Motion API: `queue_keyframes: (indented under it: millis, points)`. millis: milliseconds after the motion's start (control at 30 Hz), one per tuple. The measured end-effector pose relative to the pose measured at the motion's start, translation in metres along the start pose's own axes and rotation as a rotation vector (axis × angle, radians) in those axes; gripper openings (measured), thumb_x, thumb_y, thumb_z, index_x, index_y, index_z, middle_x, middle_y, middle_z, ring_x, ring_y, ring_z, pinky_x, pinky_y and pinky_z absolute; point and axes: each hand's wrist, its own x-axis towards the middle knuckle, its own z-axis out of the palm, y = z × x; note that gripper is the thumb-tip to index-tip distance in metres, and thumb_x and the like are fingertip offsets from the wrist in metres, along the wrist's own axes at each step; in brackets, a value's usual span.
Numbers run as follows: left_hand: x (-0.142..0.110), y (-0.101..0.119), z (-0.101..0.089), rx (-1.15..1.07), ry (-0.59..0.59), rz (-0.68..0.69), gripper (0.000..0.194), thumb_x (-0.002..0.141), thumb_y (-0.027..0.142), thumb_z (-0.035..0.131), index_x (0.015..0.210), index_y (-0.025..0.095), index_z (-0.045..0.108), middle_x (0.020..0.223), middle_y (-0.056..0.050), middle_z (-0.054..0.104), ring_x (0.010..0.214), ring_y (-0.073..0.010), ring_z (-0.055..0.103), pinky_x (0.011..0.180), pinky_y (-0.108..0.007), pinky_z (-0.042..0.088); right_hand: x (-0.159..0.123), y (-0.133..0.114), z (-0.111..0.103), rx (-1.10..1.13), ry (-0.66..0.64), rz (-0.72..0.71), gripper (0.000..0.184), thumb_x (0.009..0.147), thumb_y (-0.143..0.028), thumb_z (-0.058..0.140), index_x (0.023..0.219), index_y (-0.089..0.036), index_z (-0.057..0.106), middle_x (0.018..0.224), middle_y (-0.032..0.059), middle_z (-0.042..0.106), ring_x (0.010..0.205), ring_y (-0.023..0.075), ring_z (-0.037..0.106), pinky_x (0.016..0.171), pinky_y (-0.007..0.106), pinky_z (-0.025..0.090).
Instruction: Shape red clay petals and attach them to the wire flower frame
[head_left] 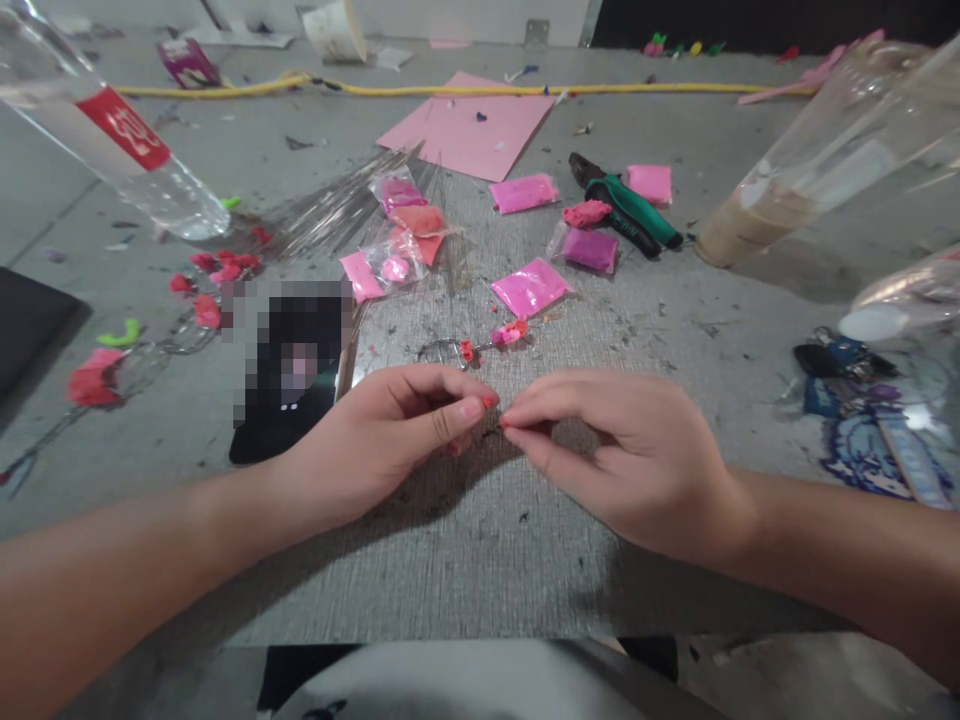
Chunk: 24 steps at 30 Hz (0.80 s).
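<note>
Over the near part of the table, my left hand [401, 420] is closed in a pinch on a small red piece of clay [489, 400], which peeks out at the fingertips. Close beside it, my right hand [630, 450] pinches a tiny red bit of clay [504, 423] between thumb and fingers. A slight gap separates the two hands. Just beyond them lie twisted wire with red and pink clay pieces [510, 333] on it. A shiny pink packet [531, 287] rests behind that. How much clay the fingers cover is hidden.
A phone [289, 360] lies by my left hand. Green-handled pliers [626, 205], more clay packets [591, 249] and pink paper [480, 130] are farther back. A water bottle [127, 130] stands left, a tall clear cup [802, 160] right, near keychains [870, 430]. Red clay flowers [94, 378] lie left.
</note>
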Motion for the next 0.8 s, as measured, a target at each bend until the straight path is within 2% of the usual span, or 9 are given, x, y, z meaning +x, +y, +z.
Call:
queue_keyframes:
  millis: [200,433,633,700,800]
  points:
    - [0.0,0.0,0.002,0.01,0.004,0.022,0.013,0.092,0.037,0.075,0.096,0.025,0.078,0.078,-0.002,0.064,0.072,-0.014,0.055,0.066,-0.025,0.045,0.001,-0.001,0.0,0.048,-0.036,-0.039,0.012,0.092,-0.011,0.063,0.09,-0.021,0.069,0.093,0.003,0.077,0.08,0.0134,0.071,0.072,0.027,0.058]
    - [0.0,0.004,0.007,0.018,0.02,0.062,0.015,0.091,0.036,0.077,0.092,0.021,0.079,0.075,-0.002,0.066,0.069,-0.012,0.055,0.064,-0.023,0.044,-0.001,-0.002,0.002,0.108,0.002,0.059,0.009,0.09,-0.012,0.07,0.094,-0.021,0.07,0.09,0.0,0.078,0.072,0.0106,0.071,0.069,0.023,0.059]
    - [-0.007,0.005,0.021,-0.085,0.193,-0.002,0.014,0.087,0.035,0.082,0.091,0.023,0.078,0.082,-0.001,0.071,0.073,-0.0109,0.059,0.068,-0.022,0.048,-0.006,-0.002,0.012,0.242,0.19,0.136,0.01,0.089,-0.018,0.077,0.096,-0.023,0.071,0.092,-0.001,0.078,0.081,0.0132,0.075,0.07,0.024,0.063]
    - [-0.01,0.005,0.026,-0.148,0.24,0.014,0.013,0.086,0.036,0.083,0.089,0.024,0.079,0.08,0.0,0.071,0.075,-0.0117,0.062,0.072,-0.023,0.05,-0.006,-0.002,0.015,0.283,0.217,0.137,0.011,0.09,-0.017,0.076,0.096,-0.024,0.07,0.092,-0.0018,0.077,0.082,0.0115,0.074,0.07,0.021,0.062]
    - [-0.014,0.007,0.032,-0.177,0.273,0.039,0.011,0.086,0.035,0.082,0.09,0.026,0.08,0.087,0.0,0.073,0.082,-0.0131,0.065,0.077,-0.024,0.052,-0.006,-0.004,0.016,0.277,0.223,0.112,0.011,0.09,-0.016,0.075,0.095,-0.023,0.069,0.092,-0.0025,0.076,0.084,0.0105,0.073,0.072,0.021,0.061]
